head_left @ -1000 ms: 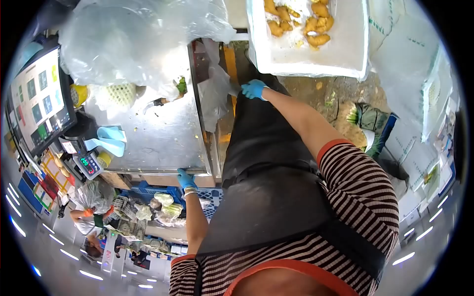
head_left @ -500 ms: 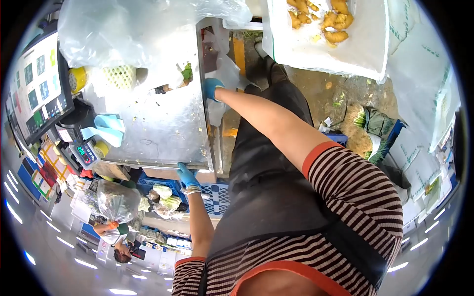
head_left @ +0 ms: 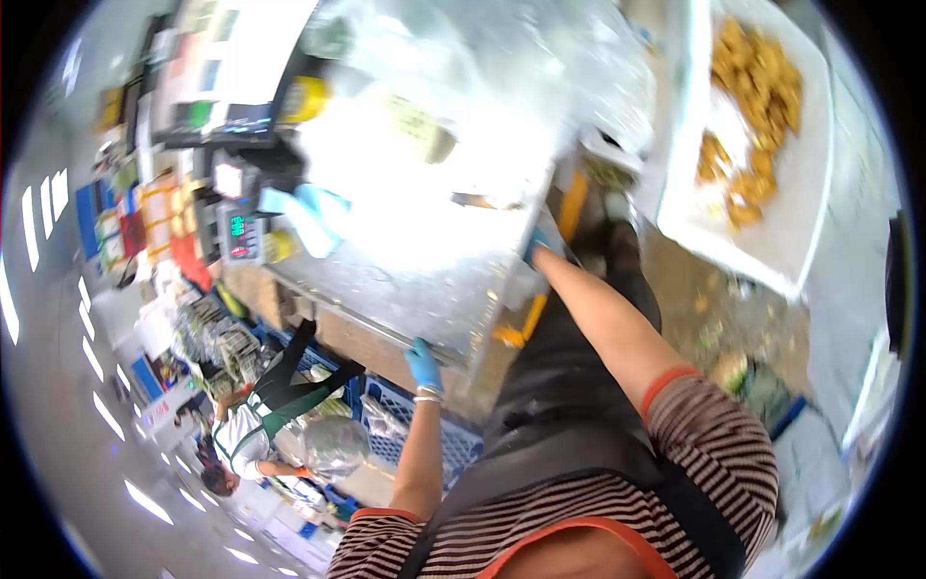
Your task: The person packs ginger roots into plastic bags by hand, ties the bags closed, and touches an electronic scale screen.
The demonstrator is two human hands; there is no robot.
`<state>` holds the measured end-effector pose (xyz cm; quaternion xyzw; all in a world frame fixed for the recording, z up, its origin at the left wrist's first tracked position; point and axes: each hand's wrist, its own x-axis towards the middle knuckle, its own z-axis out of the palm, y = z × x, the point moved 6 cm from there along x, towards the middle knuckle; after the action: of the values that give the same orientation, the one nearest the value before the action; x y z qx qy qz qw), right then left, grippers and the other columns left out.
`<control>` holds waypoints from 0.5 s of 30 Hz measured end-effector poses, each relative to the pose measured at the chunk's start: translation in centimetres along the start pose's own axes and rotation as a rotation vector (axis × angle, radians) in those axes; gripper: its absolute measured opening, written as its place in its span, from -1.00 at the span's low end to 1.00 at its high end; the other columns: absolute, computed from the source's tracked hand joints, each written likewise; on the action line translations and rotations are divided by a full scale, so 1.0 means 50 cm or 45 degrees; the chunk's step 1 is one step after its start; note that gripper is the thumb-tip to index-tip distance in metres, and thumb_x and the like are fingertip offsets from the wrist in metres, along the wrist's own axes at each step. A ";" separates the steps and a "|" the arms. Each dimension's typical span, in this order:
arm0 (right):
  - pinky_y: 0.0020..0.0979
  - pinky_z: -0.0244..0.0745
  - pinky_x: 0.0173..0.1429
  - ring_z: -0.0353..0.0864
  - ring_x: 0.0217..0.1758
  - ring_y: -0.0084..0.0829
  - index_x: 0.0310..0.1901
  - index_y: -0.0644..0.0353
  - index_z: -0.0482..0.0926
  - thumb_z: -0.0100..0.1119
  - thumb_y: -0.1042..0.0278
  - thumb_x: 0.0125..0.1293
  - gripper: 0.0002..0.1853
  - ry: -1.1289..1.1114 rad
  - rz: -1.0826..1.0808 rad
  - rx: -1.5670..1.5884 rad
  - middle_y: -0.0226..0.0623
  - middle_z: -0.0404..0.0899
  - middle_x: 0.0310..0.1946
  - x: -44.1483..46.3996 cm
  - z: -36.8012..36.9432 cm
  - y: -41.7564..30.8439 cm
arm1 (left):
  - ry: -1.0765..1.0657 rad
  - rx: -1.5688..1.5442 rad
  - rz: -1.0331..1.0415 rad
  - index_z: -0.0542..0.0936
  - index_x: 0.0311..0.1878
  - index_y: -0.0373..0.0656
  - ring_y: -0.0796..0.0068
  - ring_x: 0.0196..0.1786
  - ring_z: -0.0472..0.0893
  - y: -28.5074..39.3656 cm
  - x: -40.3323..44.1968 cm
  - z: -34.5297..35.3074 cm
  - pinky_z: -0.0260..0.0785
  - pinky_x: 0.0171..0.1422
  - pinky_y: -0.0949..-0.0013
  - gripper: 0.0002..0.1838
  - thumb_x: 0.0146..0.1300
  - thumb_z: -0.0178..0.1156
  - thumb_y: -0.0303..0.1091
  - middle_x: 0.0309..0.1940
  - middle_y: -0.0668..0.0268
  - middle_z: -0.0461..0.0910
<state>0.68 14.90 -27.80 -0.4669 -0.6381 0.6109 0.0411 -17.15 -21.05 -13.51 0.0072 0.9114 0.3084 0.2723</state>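
My left hand (head_left: 422, 365), in a blue glove, touches the front edge of the metal table (head_left: 395, 299), its fingers stretched out and holding nothing visible. At the table's right side is my right hand (head_left: 545, 241), also gloved in blue. The table edge and blur partly hide its fingers, so I cannot tell whether it grips the edge or the plastic hanging there. Clear plastic (head_left: 588, 68) covers the table's far part. A light blue cloth-like item (head_left: 313, 214) lies near the scale (head_left: 240, 234).
A white foam box (head_left: 805, 217) with ginger-like pieces (head_left: 757, 87) stands at the upper right. Blue crates (head_left: 386, 429) are below the table edge. Another person (head_left: 246, 439) in a green apron is at the lower left. A bright screen (head_left: 236, 58) is at the upper left.
The view has turned, shifting the table and both hands rightward. My right hand has gone from over the dark apron to the table's side. The other person appears nearer, beside the crates.
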 end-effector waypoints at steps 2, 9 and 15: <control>-0.33 0.52 -0.09 0.61 -0.13 -0.29 0.16 0.26 0.53 0.21 0.43 0.27 -0.59 -0.022 0.229 0.218 -0.18 0.61 -0.01 -0.022 -0.027 0.044 | 0.002 -0.091 -0.033 0.39 -0.21 -0.19 0.44 -0.44 0.54 0.031 -0.021 0.012 0.47 -0.47 0.31 -0.55 0.43 0.06 0.08 -0.41 0.23 0.51; -0.47 0.30 -0.34 0.33 -0.52 -0.62 -0.53 0.06 0.40 0.29 0.39 0.27 -0.72 0.597 0.183 1.206 -0.51 0.40 -0.57 -0.288 -0.349 0.055 | 0.040 0.130 0.053 0.39 0.13 -0.39 0.22 -0.02 0.55 0.077 -0.053 0.005 0.42 0.11 0.20 -0.45 0.33 0.20 -0.08 -0.04 0.02 0.54; -0.50 0.23 -0.38 0.27 -0.51 -0.65 -0.54 0.18 0.40 0.39 0.36 0.23 -0.67 0.314 -0.237 0.359 -0.53 0.29 -0.60 -0.519 -0.598 -0.414 | -0.299 0.151 0.831 0.24 0.43 -0.29 -0.01 0.43 0.29 0.552 -0.304 0.087 0.22 0.45 0.13 -0.07 0.09 0.44 -0.06 0.37 -0.07 0.28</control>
<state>22.55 24.07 10.03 -0.4668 -0.5769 0.6258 0.2400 -6.31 1.00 6.70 0.3494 0.8399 0.3228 0.2613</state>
